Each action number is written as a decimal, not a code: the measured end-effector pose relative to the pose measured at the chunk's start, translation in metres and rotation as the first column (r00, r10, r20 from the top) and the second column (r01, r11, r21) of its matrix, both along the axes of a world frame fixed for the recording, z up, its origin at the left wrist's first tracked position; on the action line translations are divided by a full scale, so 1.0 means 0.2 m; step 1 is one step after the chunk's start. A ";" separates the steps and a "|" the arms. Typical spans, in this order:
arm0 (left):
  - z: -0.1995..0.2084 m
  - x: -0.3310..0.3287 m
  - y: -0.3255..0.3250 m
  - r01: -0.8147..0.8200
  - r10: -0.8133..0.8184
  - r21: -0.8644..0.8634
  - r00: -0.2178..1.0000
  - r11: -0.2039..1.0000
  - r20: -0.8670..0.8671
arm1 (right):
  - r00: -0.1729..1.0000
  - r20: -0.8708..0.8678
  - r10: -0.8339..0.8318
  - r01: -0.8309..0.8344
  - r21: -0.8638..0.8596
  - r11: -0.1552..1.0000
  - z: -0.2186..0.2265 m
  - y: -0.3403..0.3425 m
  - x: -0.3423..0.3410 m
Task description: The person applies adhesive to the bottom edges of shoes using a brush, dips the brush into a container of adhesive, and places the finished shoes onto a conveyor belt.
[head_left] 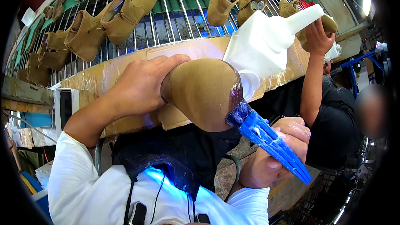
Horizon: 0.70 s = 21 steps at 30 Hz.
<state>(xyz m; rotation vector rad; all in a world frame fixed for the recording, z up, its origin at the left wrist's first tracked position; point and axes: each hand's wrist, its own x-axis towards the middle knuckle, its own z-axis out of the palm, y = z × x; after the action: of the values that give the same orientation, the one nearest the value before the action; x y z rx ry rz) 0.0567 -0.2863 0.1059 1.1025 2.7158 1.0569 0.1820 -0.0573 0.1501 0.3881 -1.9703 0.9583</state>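
My left hand [141, 81] is closed around a tan suede-like ankle boot [198, 93], whose rounded toe faces me and to the right. Dark, wet-looking glue coats the boot's right edge. In my right hand [287, 146] is a blue plastic brush [271, 139], smeared with whitish glue, its bristle end touching that coated edge. Whitish residue also sticks to my right fingers. Just beyond the boot, a white plastic jug [260, 43] with a long spout lies tilted on the bench, beside a round white lid or cup [248, 84].
Several tan boots [127, 16] stand on a rack of metal bars [179, 6] behind the cardboard-covered bench [93, 79]. At right, a co-worker's hand [320, 37] holds another tan boot [329, 24]; that person sits close to my right arm. A white box [68, 104] stands left.
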 end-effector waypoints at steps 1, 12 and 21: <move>0.01 -0.01 0.00 0.009 -0.010 0.009 1.000 1.000 0.010 | 1.000 -0.011 0.004 -0.004 -0.006 1.000 -0.01 0.01 -0.01; -0.21 -0.06 -0.25 -0.086 0.046 0.196 0.978 0.977 0.202 | 0.974 0.210 -0.085 0.162 -0.383 0.909 -0.33 0.43 -0.05; -0.19 0.04 -0.29 -0.270 -0.059 0.344 0.706 0.899 0.706 | 0.908 0.315 -0.276 0.125 0.424 0.897 -0.47 0.47 -0.22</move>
<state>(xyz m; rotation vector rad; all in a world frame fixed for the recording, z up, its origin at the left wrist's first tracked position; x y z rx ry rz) 0.0648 -0.3437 0.0670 0.3834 1.9783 1.7146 0.1385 0.0366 0.0554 0.2229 -2.5048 0.5137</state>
